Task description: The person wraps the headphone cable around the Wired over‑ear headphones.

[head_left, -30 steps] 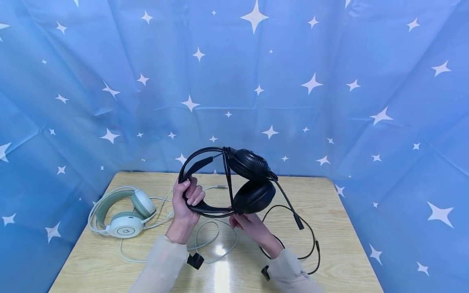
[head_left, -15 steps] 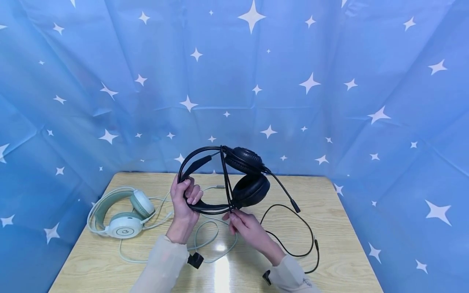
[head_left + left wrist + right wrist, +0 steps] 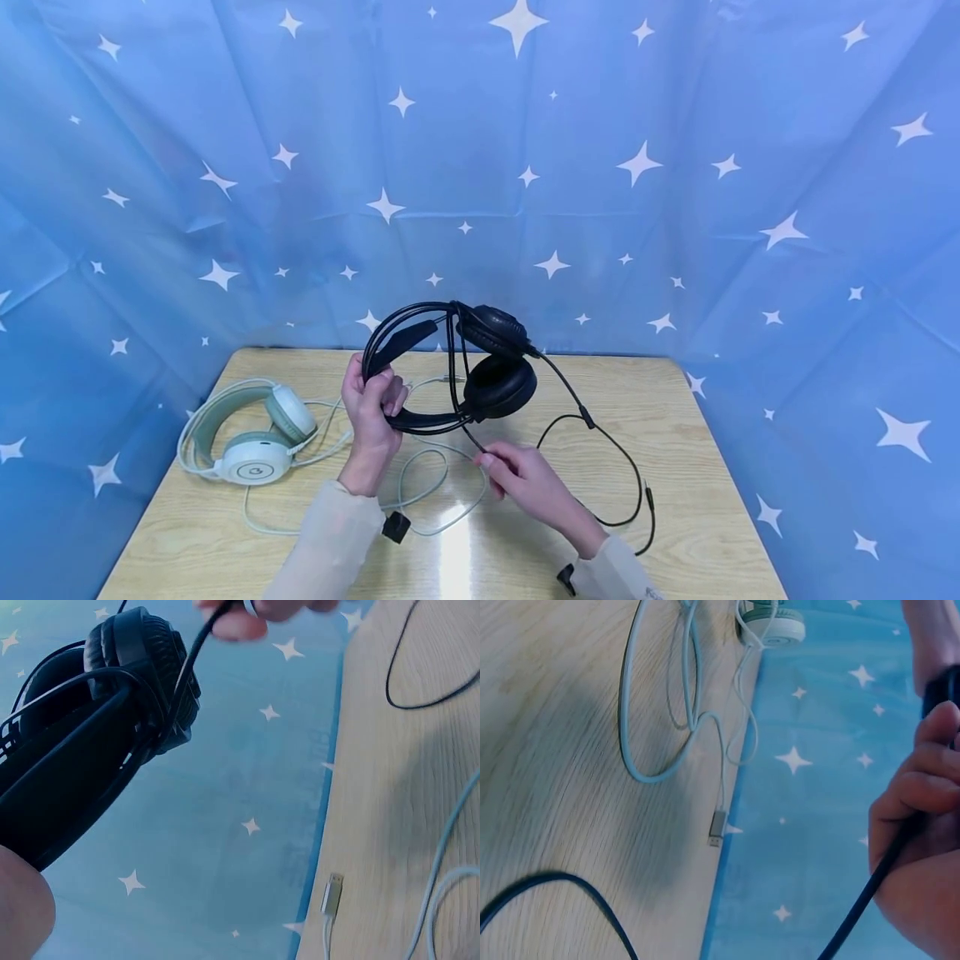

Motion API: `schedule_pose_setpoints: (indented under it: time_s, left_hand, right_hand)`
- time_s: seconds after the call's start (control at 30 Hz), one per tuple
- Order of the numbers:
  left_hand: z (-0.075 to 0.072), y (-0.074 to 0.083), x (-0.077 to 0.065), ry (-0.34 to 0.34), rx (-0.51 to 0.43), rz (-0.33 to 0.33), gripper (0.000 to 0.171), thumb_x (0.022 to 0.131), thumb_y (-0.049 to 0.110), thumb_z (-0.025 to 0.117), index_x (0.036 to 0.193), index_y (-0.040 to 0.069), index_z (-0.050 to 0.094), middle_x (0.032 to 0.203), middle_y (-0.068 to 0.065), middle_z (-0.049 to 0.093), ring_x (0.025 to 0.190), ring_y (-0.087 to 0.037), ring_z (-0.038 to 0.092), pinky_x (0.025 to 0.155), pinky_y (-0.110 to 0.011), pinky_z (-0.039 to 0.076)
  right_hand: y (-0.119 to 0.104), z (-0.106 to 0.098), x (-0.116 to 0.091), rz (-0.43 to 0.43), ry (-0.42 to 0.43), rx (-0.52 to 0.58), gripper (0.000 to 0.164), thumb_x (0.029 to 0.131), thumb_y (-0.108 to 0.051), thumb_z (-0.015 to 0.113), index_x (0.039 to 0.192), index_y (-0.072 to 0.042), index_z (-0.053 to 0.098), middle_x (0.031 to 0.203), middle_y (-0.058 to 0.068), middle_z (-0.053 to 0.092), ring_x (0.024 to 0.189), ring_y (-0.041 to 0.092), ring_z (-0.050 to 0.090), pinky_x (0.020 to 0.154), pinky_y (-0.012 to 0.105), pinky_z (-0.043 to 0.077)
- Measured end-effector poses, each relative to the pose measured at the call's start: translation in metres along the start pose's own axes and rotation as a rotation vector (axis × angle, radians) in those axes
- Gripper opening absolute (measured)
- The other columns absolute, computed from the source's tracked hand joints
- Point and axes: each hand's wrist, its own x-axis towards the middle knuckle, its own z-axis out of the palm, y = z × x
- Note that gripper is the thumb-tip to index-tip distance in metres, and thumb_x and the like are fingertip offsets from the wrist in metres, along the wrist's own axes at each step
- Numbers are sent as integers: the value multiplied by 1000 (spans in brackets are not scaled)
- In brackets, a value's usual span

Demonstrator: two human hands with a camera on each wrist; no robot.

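Observation:
My left hand (image 3: 372, 408) grips the headband of a black headset (image 3: 501, 385), held up over the table with its earcups to the right. Loops of its black cable (image 3: 196, 656) run along the headband and cross between headband and earcups. A thin boom (image 3: 562, 379) slants down right from the upper earcup. Below the lower earcup, my right hand (image 3: 528, 483) pinches a stretch of that cable between thumb and fingers; in the right wrist view the cable passes through the curled fingers (image 3: 922, 787).
White and green headphones (image 3: 258, 460) lie on the table (image 3: 697, 525) at the left. Their pale cable (image 3: 423, 500) loops across the middle, with a USB plug (image 3: 332, 894) near the far edge. A black cable loop (image 3: 637, 475) with a slim plug (image 3: 649, 497) lies at the right. A starry blue curtain (image 3: 480, 167) surrounds the table.
My right hand has moved down and right from the lower earcup, drawing out a stretch of black cable. The headset's earcups have shifted slightly left; my left hand keeps its grip.

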Motion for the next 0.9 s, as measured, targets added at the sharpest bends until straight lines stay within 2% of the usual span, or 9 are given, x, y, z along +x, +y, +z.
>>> schedule_pose_setpoints:
  time_s: [0.17, 0.33, 0.5, 0.6, 0.73, 0.9]
  left_hand:
    - [-2, -1, -2, 19, 169, 40, 22, 81, -11, 51, 91, 8, 52, 55, 7, 45, 41, -6, 23, 39, -22, 14]
    - [-7, -1, -5, 10, 371, 62, 23, 79, -10, 54, 93, 8, 55, 61, 4, 57, 41, -1, 35, 38, -17, 22]
    - [-10, 1, -7, 3, 514, 83, 21, 78, -6, 59, 94, 8, 58, 64, 5, 61, 45, -1, 42, 42, -14, 32]
    - [-13, 2, -7, -6, 585, 106, 19, 76, -4, 60, 94, -1, 57, 67, 6, 63, 52, -2, 50, 47, -15, 39]
    - [-17, 3, -7, -37, 663, 140, 26, 74, -4, 62, 97, -14, 54, 71, 7, 66, 61, -3, 57, 54, -16, 44]
    - [-22, 4, -7, -90, 759, 188, 30, 71, -4, 64, 98, -16, 56, 76, 5, 66, 63, -4, 59, 58, -16, 47]
  right_hand:
    - [-1, -8, -7, 21, 6, -41, 19, 109, -22, 53, 100, -16, 69, 65, -10, 55, 54, 2, 47, 47, 21, 38]
    - [-5, -14, -12, 17, -9, -63, 19, 110, -23, 51, 103, -18, 68, 66, -12, 51, 55, 0, 43, 48, 22, 39]
    - [-14, -22, -17, -7, 2, -106, 16, 109, -20, 52, 100, -20, 65, 67, -14, 44, 55, -1, 39, 50, 20, 39]
    - [-21, -28, -20, -32, 10, -145, 15, 108, -19, 55, 96, -20, 65, 67, -16, 40, 56, -2, 37, 51, 20, 37]
    - [-29, -38, -26, -25, 4, -193, 15, 107, -21, 57, 94, -23, 65, 67, -18, 39, 56, -4, 34, 51, 18, 34]
    - [-35, -54, -34, -33, 17, -227, 15, 106, -20, 59, 94, -25, 64, 68, -19, 40, 57, -4, 36, 53, 18, 36]
